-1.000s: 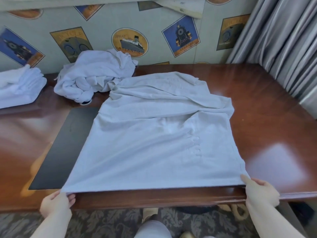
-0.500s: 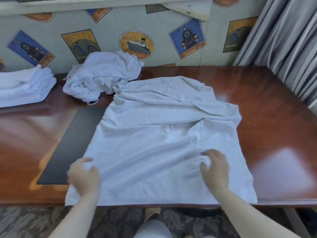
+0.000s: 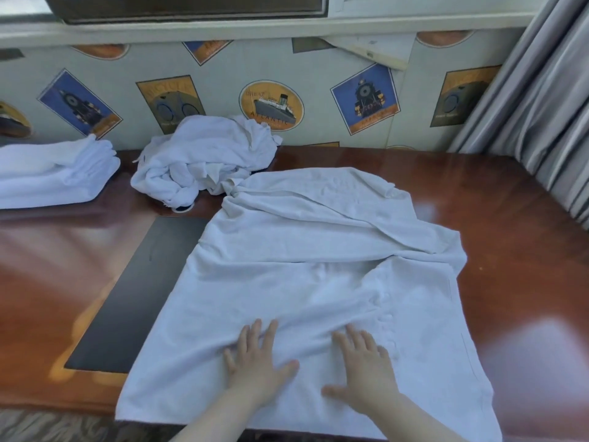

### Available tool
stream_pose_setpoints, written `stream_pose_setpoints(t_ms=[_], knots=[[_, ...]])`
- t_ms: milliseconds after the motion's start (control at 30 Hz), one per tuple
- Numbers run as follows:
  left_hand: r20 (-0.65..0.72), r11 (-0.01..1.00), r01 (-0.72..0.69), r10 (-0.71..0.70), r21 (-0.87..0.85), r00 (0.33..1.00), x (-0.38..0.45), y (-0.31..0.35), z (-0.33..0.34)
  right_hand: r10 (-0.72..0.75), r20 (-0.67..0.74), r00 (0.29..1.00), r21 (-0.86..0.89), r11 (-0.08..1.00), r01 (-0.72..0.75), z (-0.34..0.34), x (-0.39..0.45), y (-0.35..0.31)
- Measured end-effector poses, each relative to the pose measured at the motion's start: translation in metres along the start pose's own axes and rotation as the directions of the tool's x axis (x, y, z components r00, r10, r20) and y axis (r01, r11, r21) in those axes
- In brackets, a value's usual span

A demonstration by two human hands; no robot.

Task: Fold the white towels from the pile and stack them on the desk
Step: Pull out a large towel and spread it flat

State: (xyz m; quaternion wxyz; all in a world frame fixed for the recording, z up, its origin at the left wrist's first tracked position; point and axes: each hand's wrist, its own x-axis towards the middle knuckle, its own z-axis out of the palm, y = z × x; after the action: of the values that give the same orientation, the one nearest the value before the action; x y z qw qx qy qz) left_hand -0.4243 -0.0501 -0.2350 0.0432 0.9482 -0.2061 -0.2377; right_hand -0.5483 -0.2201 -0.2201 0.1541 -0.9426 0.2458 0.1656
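- White towel [image 3: 318, 282] lies spread on the desk [image 3: 510, 234], in front of the crumpled pile [image 3: 204, 161].
- Left hand [image 3: 255, 368] and right hand [image 3: 366, 371] press flat, fingers straight, side by side near the towel's front edge.
- Smoothing outward likely removes wrinkles before folding.

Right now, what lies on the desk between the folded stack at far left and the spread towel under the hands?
In the head view, the crumpled towel pile lies between the folded stack and the spread towel, with bare desk and a dark mat nearer.

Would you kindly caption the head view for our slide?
Both hands, left and right, press flat on a white towel spread over the desk.
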Motion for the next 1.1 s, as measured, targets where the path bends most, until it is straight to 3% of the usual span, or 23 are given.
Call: stream_pose_setpoints(t_ms=[133, 333, 433, 533, 667, 867, 1000, 1100], knots=[[-0.210, 0.992, 0.045, -0.069, -0.117, 0.975, 0.030, -0.001, -0.046, 0.065, -0.189, 0.980, 0.120, 0.992, -0.042, -0.030, 0.023, -0.016], [-0.275, 0.963, 0.025, -0.102, -0.269, 0.956, 0.097, -0.037, -0.103, -0.046, -0.219, 0.975, 0.162, 0.983, 0.083, -0.059, 0.084, -0.061], [-0.284, 0.972, -0.036, -0.032, -0.230, 0.958, 0.130, -0.057, -0.118, -0.158, -0.198, 0.968, 0.163, 0.968, 0.191, -0.068, 0.123, -0.098], [-0.258, 0.972, -0.099, 0.041, -0.215, 0.965, 0.164, -0.071, -0.129, -0.222, -0.184, 0.957, 0.145, 0.957, 0.250, -0.075, 0.171, -0.139], [-0.103, 0.985, -0.166, 0.170, 0.047, 0.980, 0.195, -0.085, -0.128, -0.174, -0.031, 0.984, 0.006, 0.985, 0.174, -0.067, 0.212, -0.167], [-0.046, 0.947, -0.240, 0.255, 0.212, 0.966, 0.163, -0.102, -0.113, -0.120, 0.008, 0.993, -0.041, 0.992, 0.121, -0.045, 0.166, -0.173], [-0.031, 0.958, -0.219, 0.228, 0.185, 0.973, 0.147, -0.100, -0.132, -0.159, -0.093, 0.983, -0.014, 0.987, 0.158, -0.051, 0.139, -0.180], [-0.002, 0.983, -0.153, 0.154, 0.102, 0.988, 0.167, -0.094, -0.146, -0.121, -0.015, 0.993, 0.031, 0.992, 0.121, -0.050, 0.142, -0.179]])
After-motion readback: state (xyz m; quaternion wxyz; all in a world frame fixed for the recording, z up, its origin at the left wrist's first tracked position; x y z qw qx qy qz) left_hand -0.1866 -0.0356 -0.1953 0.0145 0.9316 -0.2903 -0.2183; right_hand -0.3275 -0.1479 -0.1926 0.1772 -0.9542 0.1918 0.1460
